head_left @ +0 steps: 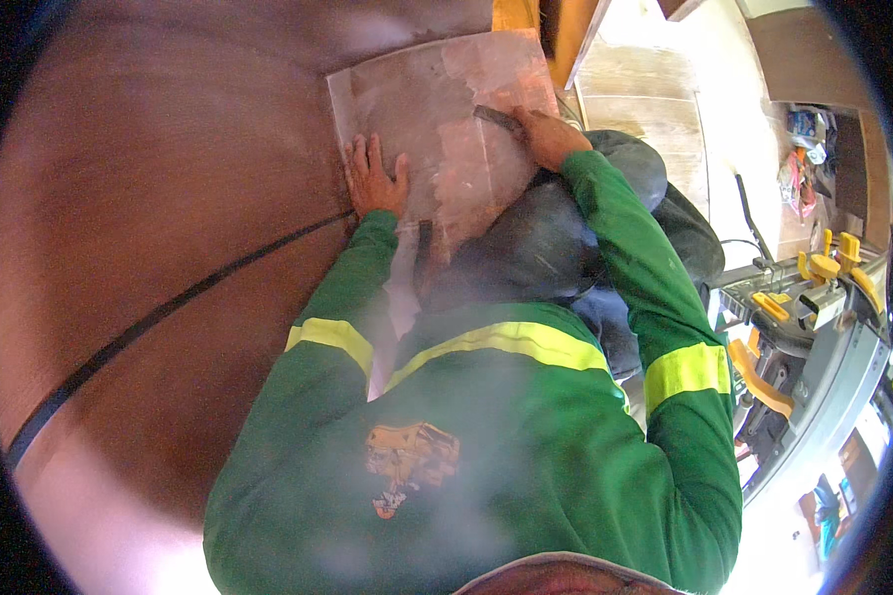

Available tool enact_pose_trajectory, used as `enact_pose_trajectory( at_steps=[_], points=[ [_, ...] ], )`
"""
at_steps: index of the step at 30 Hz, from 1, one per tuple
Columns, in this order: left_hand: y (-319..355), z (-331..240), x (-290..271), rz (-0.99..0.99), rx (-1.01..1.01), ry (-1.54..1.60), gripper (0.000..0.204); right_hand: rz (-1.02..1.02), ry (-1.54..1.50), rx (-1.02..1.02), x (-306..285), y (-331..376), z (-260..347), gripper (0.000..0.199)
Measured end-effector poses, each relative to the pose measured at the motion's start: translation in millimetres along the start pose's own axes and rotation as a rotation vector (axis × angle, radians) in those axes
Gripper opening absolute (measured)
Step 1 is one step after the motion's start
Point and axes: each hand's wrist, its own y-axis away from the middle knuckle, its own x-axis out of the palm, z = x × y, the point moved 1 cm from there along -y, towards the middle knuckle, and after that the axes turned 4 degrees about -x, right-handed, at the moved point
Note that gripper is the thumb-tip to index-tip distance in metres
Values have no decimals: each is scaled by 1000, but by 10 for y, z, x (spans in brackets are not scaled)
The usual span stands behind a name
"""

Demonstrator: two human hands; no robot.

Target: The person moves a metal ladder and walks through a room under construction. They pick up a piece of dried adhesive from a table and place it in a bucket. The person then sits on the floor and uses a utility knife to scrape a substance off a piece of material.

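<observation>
Brown floor [149, 198] under pale tile [437, 109].

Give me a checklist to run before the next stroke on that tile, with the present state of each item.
1. Left hand flat on the tile, steadying it: ok.
2. Right hand gripping the dark tool, tip on the tile face: ok.
3. Left hand's fingers out of the tool's path: ok, they lie well to the left of it.
4. Tile fully supported underneath: cannot tell; its lower edge is hidden behind the knees.
5. Marked line visible on the tile: cannot tell, the picture is hazy.
6. Yellow-and-grey saw apart from both hands: ok.
</observation>
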Motion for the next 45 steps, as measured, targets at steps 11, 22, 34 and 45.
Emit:
enact_pose_trajectory(
  at_steps=[11, 22, 34, 45],
  points=[
    [-9, 72, 33, -42, 14, -33, 74, -89, -42, -19, 201, -139, 42, 34],
    [-513, 14, 179, -148, 148, 34, 63, -760, 95, -96, 337, -226, -20, 46],
    [-820, -1593, 433, 260, 1187, 272, 71, -164, -745, 401, -1362, 3480, 1823, 49],
    [-672, -1402, 541, 233, 974, 161, 55, 25, -489, 1601, -308, 6549, 2763, 42]
  ],
)
